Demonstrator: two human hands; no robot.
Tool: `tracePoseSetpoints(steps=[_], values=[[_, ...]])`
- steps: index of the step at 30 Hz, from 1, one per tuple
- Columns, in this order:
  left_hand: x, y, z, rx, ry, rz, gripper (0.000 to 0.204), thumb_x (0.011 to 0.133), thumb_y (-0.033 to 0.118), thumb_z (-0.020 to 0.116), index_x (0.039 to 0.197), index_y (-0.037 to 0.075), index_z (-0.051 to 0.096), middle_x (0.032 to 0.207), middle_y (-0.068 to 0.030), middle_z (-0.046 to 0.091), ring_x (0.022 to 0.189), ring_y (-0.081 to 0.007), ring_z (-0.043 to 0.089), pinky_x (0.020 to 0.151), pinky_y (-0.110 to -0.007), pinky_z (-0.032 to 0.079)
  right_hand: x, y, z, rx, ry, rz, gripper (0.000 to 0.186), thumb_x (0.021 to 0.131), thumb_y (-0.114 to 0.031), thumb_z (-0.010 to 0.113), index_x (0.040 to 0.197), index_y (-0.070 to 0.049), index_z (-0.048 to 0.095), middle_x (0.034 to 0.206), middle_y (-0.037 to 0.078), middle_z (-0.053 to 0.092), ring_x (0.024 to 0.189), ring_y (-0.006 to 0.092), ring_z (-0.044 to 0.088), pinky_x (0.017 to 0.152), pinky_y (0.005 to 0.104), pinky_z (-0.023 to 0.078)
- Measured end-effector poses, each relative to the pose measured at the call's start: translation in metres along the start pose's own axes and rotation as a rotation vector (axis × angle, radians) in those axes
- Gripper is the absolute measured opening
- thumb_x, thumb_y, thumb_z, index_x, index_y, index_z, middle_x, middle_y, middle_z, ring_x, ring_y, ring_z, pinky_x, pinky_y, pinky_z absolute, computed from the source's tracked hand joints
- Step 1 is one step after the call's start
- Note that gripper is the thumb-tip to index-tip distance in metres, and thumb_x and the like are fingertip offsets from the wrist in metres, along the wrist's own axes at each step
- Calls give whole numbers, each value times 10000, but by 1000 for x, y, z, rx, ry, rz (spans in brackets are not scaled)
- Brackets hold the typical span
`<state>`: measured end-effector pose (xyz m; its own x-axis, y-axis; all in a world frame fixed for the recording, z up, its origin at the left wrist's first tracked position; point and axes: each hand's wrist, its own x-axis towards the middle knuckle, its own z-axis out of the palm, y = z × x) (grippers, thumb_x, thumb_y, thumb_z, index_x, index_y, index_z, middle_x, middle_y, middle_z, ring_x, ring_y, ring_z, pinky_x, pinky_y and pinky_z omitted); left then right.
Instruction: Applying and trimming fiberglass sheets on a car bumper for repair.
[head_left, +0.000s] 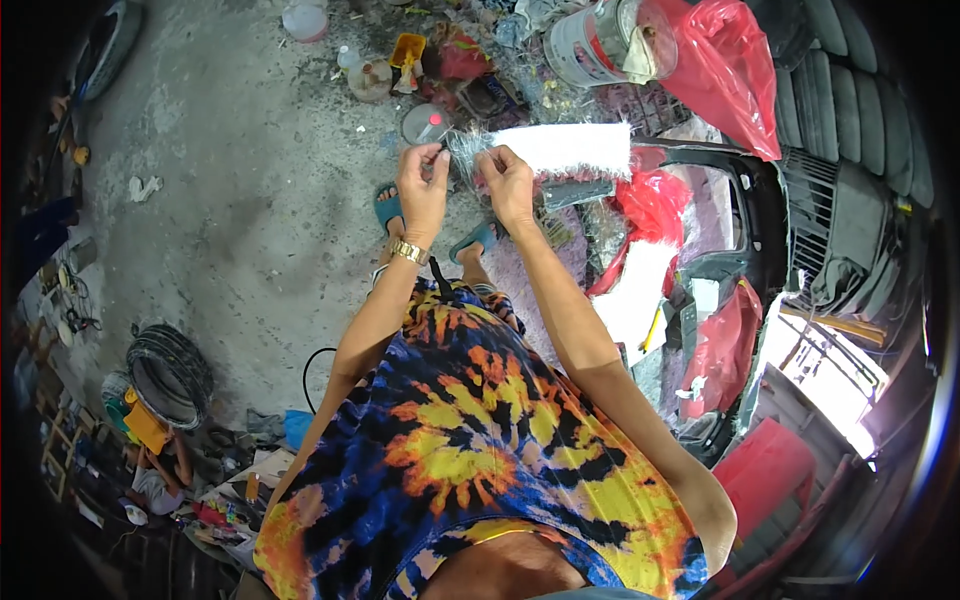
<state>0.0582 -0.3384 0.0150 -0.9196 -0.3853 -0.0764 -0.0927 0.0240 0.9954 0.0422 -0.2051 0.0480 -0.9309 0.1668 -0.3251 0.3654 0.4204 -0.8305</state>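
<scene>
A white fibreglass mat with frayed edges stretches off to the right of my hands. Its left end thins into a loose, see-through tangle of strands. My right hand pinches the mat near that thin end, thumb against fingers. With thumb and fingertips together, my left hand grips the strands at the far left edge. A gold watch is on my left wrist. Just beyond my left hand, a round clear container with a red-topped item stands on the floor.
A large paint bucket and red plastic sheeting are at the far right. A black car part lies at the right, with more white mat on it. Tires lie at left. A person is at lower left.
</scene>
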Motion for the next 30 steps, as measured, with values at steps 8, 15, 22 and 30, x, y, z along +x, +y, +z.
tracePoseSetpoints(steps=[8,15,22,30], values=[[2,-14,31,-99,-140,-74,73,838,43,663,888,9,622,868,-84,601,717,-202,599,645,-306,489,-5,-20,-4,-152,62,26,164,878,-131,625,895,30,606,693,116,636,596,189,602,585,341,482],[5,-18,41,-18,-104,-49,138,803,27,697,879,12,583,831,-93,580,700,-217,596,645,-324,490,-21,-44,-21,-213,63,-180,172,900,-92,571,1026,19,610,900,151,649,691,237,632,614,358,501],[7,-11,22,-72,-113,-20,115,864,43,648,955,-3,595,851,-82,622,748,-157,622,668,-278,507,8,-22,-8,-221,-52,-283,215,900,-54,532,1075,36,619,917,179,650,757,256,629,710,343,503],[10,-7,29,106,-259,117,91,859,35,645,896,-7,573,880,-91,571,730,-180,602,670,-292,503,0,-33,-29,-182,-19,-257,230,898,-91,537,1066,31,637,1016,210,652,905,343,640,793,379,500]])
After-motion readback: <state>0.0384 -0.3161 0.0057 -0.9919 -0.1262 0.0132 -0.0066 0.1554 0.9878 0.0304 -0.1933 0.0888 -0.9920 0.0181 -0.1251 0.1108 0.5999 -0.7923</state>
